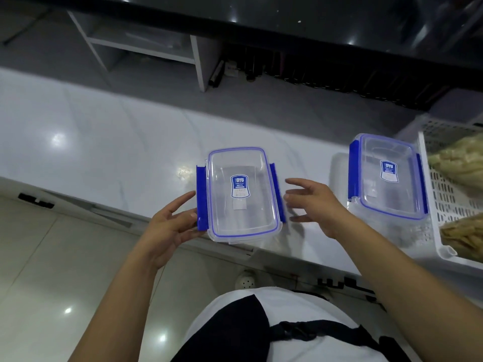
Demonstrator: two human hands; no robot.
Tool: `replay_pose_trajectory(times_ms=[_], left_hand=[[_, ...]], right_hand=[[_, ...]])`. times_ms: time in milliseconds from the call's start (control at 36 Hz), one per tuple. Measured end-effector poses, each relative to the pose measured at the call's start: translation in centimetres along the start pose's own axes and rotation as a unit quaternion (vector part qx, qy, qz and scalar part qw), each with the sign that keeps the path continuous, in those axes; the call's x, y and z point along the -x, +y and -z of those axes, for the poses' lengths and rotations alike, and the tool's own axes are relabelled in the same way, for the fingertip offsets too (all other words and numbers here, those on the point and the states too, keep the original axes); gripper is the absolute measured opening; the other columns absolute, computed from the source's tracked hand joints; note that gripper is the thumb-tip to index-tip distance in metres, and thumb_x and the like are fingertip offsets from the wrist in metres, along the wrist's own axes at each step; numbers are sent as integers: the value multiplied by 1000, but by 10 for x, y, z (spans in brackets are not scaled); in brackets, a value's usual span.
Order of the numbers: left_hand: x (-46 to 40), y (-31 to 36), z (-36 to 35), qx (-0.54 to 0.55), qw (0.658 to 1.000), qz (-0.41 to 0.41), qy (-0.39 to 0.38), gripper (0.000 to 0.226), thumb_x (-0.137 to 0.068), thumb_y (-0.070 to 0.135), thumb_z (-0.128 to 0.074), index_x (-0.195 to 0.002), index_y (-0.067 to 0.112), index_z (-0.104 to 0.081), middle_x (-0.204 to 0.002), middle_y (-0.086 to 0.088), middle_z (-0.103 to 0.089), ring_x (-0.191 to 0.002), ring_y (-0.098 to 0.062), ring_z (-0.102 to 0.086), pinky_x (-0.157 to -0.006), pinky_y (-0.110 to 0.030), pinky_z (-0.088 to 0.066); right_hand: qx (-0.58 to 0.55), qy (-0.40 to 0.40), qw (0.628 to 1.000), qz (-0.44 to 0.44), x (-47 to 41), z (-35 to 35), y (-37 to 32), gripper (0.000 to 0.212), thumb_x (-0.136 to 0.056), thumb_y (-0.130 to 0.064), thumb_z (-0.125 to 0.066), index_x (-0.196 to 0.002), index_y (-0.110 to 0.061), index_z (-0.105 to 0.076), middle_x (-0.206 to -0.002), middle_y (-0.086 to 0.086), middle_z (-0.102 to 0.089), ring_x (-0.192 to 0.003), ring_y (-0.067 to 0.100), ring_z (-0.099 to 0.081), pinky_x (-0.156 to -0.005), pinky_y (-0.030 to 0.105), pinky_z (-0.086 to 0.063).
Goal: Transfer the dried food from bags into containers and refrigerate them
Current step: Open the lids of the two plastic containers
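Note:
A clear plastic container [241,194] with a lid, blue clip flaps and a blue label sits near the front edge of the white counter [104,152]. My left hand [172,226] touches its left blue flap with relaxed fingers. Just right of the container, my right hand [311,205] hovers with fingers spread, holding nothing. A second identical lidded container [389,178] stands further right. Bags of pale dried food [460,165] lie in a white perforated basket [431,205] at the right edge.
Open grey shelving [146,48] and a row of dark bottles [300,71] stand behind the counter under a black top [287,19]. Glossy floor tiles [52,283] lie to the lower left. The counter's front edge runs diagonally past my body.

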State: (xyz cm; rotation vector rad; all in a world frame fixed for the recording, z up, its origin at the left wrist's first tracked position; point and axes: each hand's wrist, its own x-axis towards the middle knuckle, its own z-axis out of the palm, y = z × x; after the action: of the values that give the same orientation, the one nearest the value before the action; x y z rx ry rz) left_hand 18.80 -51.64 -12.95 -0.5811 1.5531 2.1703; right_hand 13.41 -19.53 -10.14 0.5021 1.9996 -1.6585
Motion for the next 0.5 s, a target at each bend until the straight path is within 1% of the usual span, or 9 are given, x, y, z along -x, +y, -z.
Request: replay_pose_trajectory(times_ms=[83,139,194,222,278,306,361,417,500], left_hand=[[3,1,-5,-5,995,-23,96,42,-95,1,-62,-132,21,-63,-127,-16,-67,-110,-34,-69,-84,-38,-61],[6,3,-9,-61,987,-54,138,41,-96,8,-63,-135,23,-61,-134,-10,-62,-115,-24,-66,-90,-33,-56],[8,7,-14,-126,976,-88,157,43,-96,16,-65,-137,28,-60,-137,-1,-60,-119,-15,-62,-99,-34,-51],[10,8,-17,-153,970,-103,156,44,-96,20,-66,-138,32,-59,-137,3,-60,-121,-13,-60,-101,-35,-49],[13,10,-26,-193,963,-124,139,50,-94,27,-68,-141,39,-54,-140,11,-57,-125,-7,-56,-95,-26,-46],[13,9,-32,-211,961,-127,126,54,-93,31,-69,-143,42,-50,-142,14,-54,-127,-5,-53,-92,-21,-44],[14,6,-42,-257,954,-120,97,64,-90,40,-70,-147,47,-40,-146,18,-46,-131,-4,-46,-96,-23,-41],[13,0,-50,-305,942,-120,66,72,-89,47,-70,-150,49,-32,-146,24,-40,-129,-2,-41,-101,-26,-38],[14,-8,-61,-330,935,-119,53,76,-88,48,-70,-150,48,-27,-136,33,-35,-119,3,-39,-98,-27,-41]], right_hand=[[108,72,989,70,5,-1,1,48,-91,-35,-71,-137,-39,-55,-140,-8,-55,-119,13,-55,-84,31,-51],[157,74,978,113,12,-3,0,52,-90,-42,-70,-139,-42,-51,-145,-14,-50,-121,5,-48,-84,26,-47],[189,48,971,139,21,-7,-1,60,-88,-45,-72,-142,-45,-46,-148,-19,-45,-126,2,-43,-89,24,-44],[203,29,967,148,25,-9,-2,66,-86,-45,-74,-144,-47,-43,-148,-21,-43,-127,-1,-40,-93,22,-40],[241,-18,957,160,34,-14,-5,82,-80,-48,-79,-148,-50,-34,-150,-26,-34,-131,-3,-33,-102,19,-36],[276,-42,947,162,37,-18,-6,91,-76,-51,-81,-151,-52,-27,-156,-24,-27,-137,-1,-29,-111,25,-34],[362,-74,916,159,39,-24,-6,110,-69,-61,-82,-153,-55,-12,-167,-14,-11,-151,10,-12,-122,43,-21],[425,-78,889,152,38,-30,-3,121,-64,-67,-81,-153,-57,0,-169,-10,0,-154,16,0,-123,48,-12],[457,-73,873,156,35,-36,7,125,-64,-69,-80,-152,-56,8,-168,-9,3,-154,19,4,-122,49,-7]])
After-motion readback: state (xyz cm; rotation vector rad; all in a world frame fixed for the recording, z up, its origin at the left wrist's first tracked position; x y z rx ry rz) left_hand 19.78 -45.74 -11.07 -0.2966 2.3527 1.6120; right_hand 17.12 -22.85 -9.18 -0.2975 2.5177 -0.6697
